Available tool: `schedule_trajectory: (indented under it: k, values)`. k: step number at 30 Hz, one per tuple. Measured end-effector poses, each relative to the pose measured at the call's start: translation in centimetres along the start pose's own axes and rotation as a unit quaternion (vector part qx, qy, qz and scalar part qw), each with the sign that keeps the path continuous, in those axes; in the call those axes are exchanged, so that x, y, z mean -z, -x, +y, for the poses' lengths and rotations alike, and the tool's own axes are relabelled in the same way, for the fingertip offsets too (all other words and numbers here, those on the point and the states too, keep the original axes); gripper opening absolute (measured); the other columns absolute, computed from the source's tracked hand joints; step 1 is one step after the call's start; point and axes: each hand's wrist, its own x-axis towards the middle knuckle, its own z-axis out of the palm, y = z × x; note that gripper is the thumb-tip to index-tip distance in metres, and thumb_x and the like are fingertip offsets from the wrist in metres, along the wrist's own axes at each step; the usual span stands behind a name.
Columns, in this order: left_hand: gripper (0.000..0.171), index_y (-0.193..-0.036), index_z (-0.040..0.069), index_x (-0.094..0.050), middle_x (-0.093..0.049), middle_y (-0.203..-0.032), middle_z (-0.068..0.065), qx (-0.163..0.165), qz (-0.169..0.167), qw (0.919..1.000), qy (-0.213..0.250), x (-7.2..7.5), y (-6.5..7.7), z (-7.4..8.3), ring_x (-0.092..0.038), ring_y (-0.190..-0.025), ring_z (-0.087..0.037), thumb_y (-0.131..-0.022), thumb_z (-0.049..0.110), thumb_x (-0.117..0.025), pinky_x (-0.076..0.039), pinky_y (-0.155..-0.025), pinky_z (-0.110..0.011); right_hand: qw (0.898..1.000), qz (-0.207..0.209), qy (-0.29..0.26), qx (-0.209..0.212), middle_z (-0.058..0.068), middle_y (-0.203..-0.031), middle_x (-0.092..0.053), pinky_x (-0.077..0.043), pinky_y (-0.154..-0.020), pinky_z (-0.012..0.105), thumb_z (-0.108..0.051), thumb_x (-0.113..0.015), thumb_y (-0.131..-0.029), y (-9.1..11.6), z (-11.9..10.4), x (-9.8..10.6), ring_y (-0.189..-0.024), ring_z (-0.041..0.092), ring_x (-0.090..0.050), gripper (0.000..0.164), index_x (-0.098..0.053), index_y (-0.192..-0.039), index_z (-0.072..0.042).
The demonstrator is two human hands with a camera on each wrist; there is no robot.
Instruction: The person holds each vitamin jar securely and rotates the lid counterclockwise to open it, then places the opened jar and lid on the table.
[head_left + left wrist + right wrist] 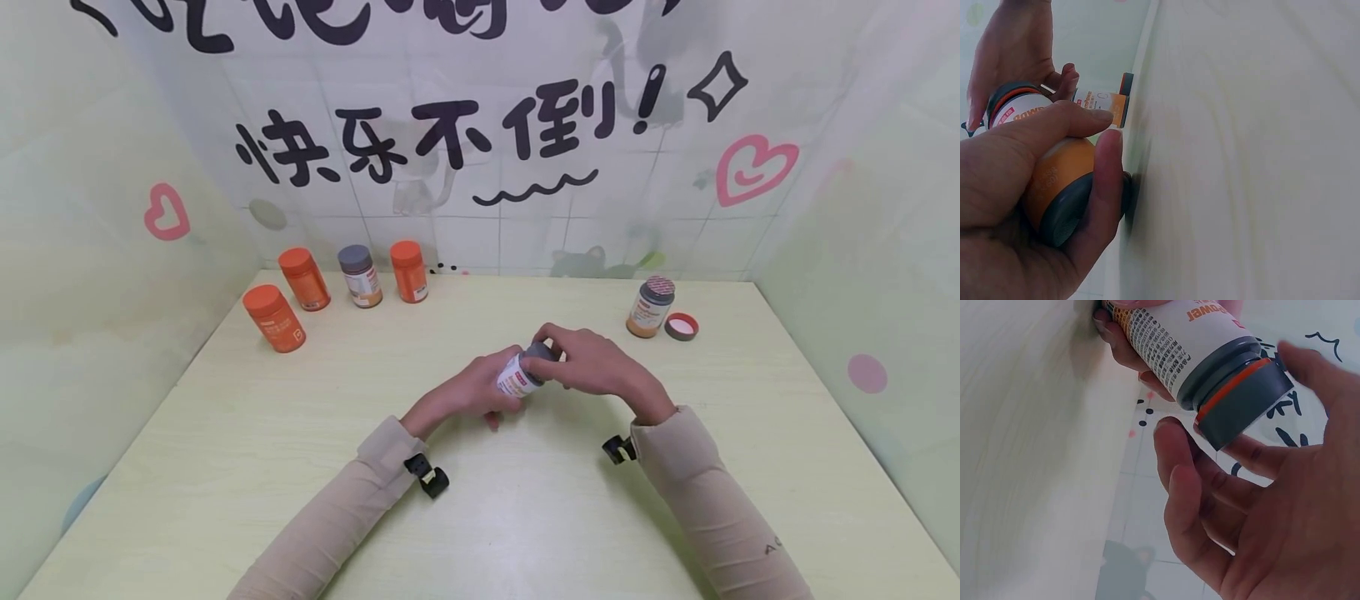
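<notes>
My left hand (489, 385) grips a supplement bottle (517, 379) with a white and orange label, its fingers and thumb wrapped round the body. In the left wrist view the bottle's dark base shows between thumb and fingers, and the bottle is tilted. My right hand (592, 360) holds the grey lid (1246, 403) between thumb and fingers. An orange ring shows along the lid's lower edge in the right wrist view, where the lid sits slightly askew on the neck. The other fingers (1179, 487) of this hand are bent below the lid.
At the back right, an uncapped bottle (648, 310) with a patterned seal stands beside its upturned lid (682, 326). Orange bottles (276, 321) and one grey-capped bottle (362, 279) stand at the back left. A printed cloth backdrop (465, 233) rises behind the table (480, 517).
</notes>
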Motion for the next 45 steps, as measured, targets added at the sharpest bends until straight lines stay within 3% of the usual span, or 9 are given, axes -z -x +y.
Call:
schedule_trajectory:
  k: [4,13,18,22,36,45]
  values:
    - [0.049,-0.128,0.015,-0.049,-0.062,-0.105,-0.014,-0.001,-0.001,1.0,-0.002,0.0,-0.01,0.02,-0.066,-0.063,-0.022,-0.088,0.0,-0.073,-0.061,-0.051,-0.041,1.0,-0.005,-0.007,-0.002,0.004,-0.1,-0.071,-0.055,-0.066,0.033,-0.055,-0.058,-0.099,0.0,-0.03,0.03,-0.074,0.018,-0.066,0.043,-0.06,-0.123,-0.02]
    - [0.047,-0.126,0.013,-0.049,-0.061,-0.103,-0.014,-0.001,0.0,1.0,-0.008,-0.02,-0.06,0.07,-0.066,-0.061,-0.021,-0.087,0.0,-0.073,-0.061,-0.05,-0.04,1.0,0.006,0.018,0.013,0.004,-0.106,-0.07,-0.053,-0.072,0.031,-0.049,-0.065,-0.095,-0.01,0.02,0.14,-0.083,0.019,-0.064,0.04,-0.059,-0.125,-0.022]
    - [0.048,-0.127,0.014,-0.049,-0.061,-0.104,-0.014,0.0,0.0,1.0,-0.008,0.01,0.04,0.1,-0.065,-0.062,-0.021,-0.088,0.001,-0.072,-0.061,-0.051,-0.04,1.0,0.001,0.0,0.001,0.003,-0.102,-0.07,-0.055,-0.069,0.032,-0.055,-0.061,-0.097,-0.08,0.02,0.04,-0.078,0.018,-0.066,0.042,-0.06,-0.123,-0.022]
    - [0.048,-0.127,0.014,-0.049,-0.061,-0.105,-0.014,-0.001,0.0,0.9999,-0.011,0.02,0.03,0.13,-0.066,-0.063,-0.021,-0.088,0.001,-0.073,-0.061,-0.051,-0.039,1.0,-0.007,-0.01,0.004,0.003,-0.1,-0.07,-0.056,-0.068,0.032,-0.051,-0.062,-0.098,-0.14,0.06,0.01,-0.076,0.018,-0.066,0.039,-0.061,-0.122,-0.02]
    - [0.048,-0.127,0.014,-0.049,-0.062,-0.102,-0.013,0.002,0.003,1.0,-0.008,0.02,-0.02,0.13,-0.066,-0.061,-0.021,-0.087,0.003,-0.074,-0.061,-0.051,-0.039,0.996,0.001,-0.002,0.085,0.007,-0.113,-0.069,-0.055,-0.074,0.031,-0.025,-0.073,-0.092,-0.09,0.29,0.42,-0.089,0.019,-0.066,0.037,-0.058,-0.126,-0.019]
    - [0.05,-0.128,0.014,-0.049,-0.062,-0.1,-0.013,0.008,0.004,1.0,0.002,0.18,0.04,0.06,-0.066,-0.063,-0.022,-0.086,0.003,-0.074,-0.062,-0.053,-0.041,0.992,-0.005,-0.04,0.121,0.01,-0.117,-0.068,-0.061,-0.085,0.04,-0.011,-0.074,-0.09,-0.39,0.86,0.38,-0.097,0.023,-0.067,0.042,-0.055,-0.127,-0.015]
